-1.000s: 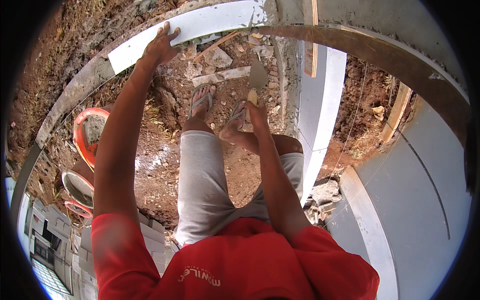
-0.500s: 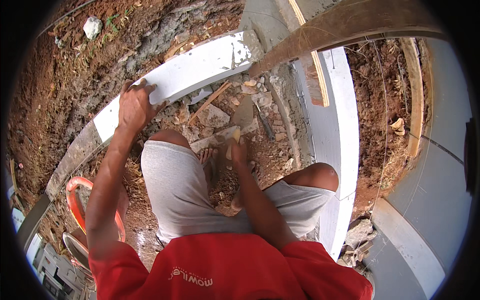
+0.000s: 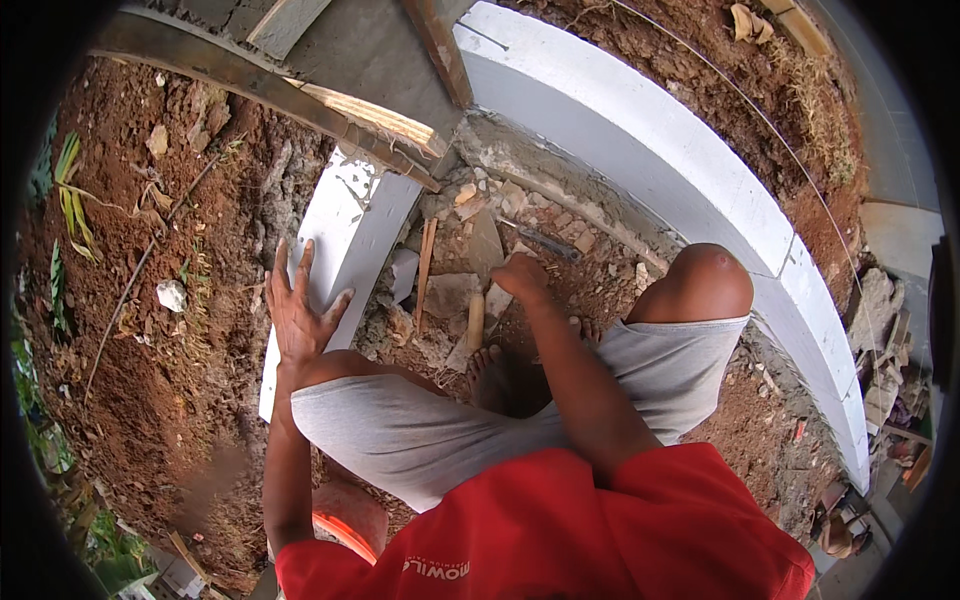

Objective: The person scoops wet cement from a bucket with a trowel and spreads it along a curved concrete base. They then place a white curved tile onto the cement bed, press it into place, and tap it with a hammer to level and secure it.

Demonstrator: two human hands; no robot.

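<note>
My left hand (image 3: 300, 318) is open, fingers spread flat on the white-coated block wall (image 3: 350, 250), thumb across its top edge. My right hand (image 3: 522, 278) hovers low over the rubble between my feet, fingers curled; whatever is inside them, if anything, is hidden. Just left of it lies a trowel (image 3: 486, 245), its pale wooden handle (image 3: 476, 320) toward me. Beyond my right hand rests a slim tool with a dark handle (image 3: 545, 242); its kind is not plain. A thin strip of wood (image 3: 426, 270) lies to the left, near a flat stone (image 3: 450, 297).
A longer white wall (image 3: 640, 110) curves along the right side. Brown boards (image 3: 250, 90) cross the far left, above grey concrete (image 3: 370, 60). Red soil (image 3: 150, 340) lies beyond the left wall. An orange-rimmed bucket (image 3: 345, 530) stands beside my left thigh.
My view has turned. My left hand has gone from curling over the white wall's edge to lying flat with fingers spread. My right hand has moved off the trowel's handle toward the right.
</note>
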